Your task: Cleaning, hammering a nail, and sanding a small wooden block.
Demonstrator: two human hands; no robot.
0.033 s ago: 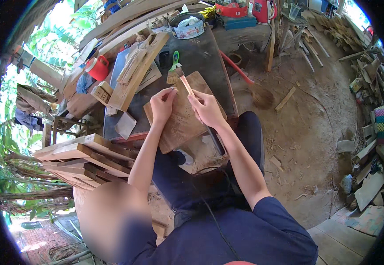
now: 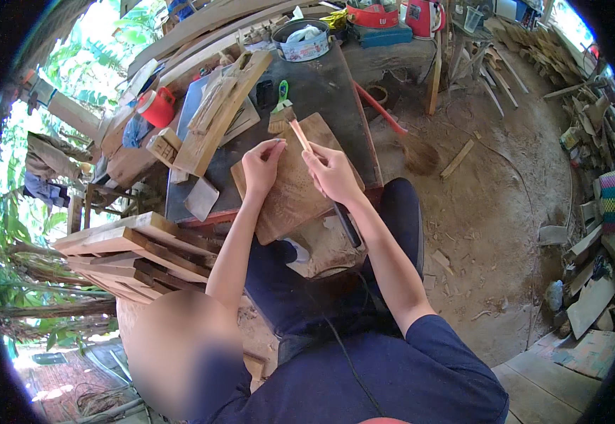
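Observation:
My left hand [image 2: 262, 164] is pinched at the upper left part of a square brown wooden board [image 2: 279, 218], with a tiny item at the fingertips that I cannot make out. My right hand [image 2: 328, 172] grips a slim tool [image 2: 301, 136] with a pale, flat upper part that points up and away over the board. A black handle [image 2: 345, 222] shows below that hand, roughly in line with the tool. A green-handled brush [image 2: 283, 97] lies beyond the board on the dark table [image 2: 321, 78].
Planks [image 2: 219, 113], a red jug [image 2: 155, 109] and a round tin [image 2: 302, 44] are on the table. Stacked timber [image 2: 131, 244] stands at left. A red-handled broom [image 2: 413, 152] is right of the table. Scrap wood [image 2: 590, 297] lines the right edge.
The tip of the tool in my right hand has moved very slightly. Both hands are otherwise in nearly the same places.

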